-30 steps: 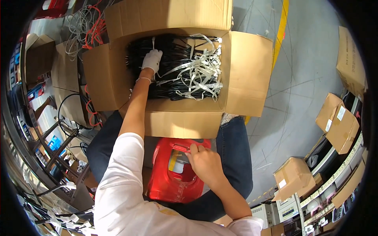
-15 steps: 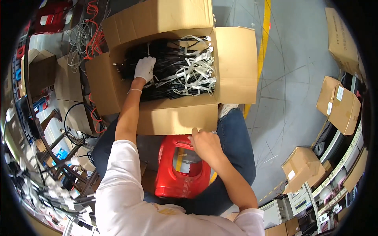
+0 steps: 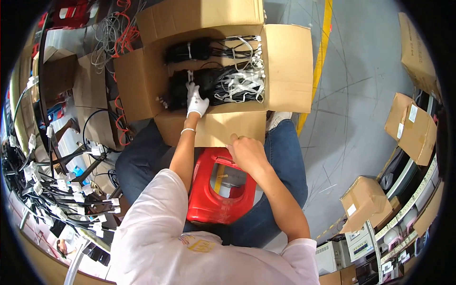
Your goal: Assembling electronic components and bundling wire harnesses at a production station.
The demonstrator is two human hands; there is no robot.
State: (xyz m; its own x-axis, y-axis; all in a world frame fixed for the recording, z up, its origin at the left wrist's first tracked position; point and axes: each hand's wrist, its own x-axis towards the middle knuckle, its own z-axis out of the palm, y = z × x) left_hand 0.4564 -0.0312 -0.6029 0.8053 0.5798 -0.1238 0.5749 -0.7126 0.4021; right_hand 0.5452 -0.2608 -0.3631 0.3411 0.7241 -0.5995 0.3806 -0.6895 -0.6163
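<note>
Reaching ahead, the gloved left hand (image 3: 196, 101) is closing on black cable bundles (image 3: 209, 85) lying crosswise; the bare right hand (image 3: 247, 151), loosely curled, is gripping the red stool (image 3: 213, 190).

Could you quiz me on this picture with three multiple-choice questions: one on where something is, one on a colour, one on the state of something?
1. Where is the gloved left hand?
A. on the floor
B. in the open cardboard box, on the black cable bundles
C. on the stool

2. What colour is the plastic stool?
A. red
B. blue
C. green

3. How are the box flaps?
A. taped shut
B. folded open
C. torn off

Answers: 1 B, the glove rests on the cables; 2 A, it shows red between the knees; 3 B, the flaps spread outward.
</note>
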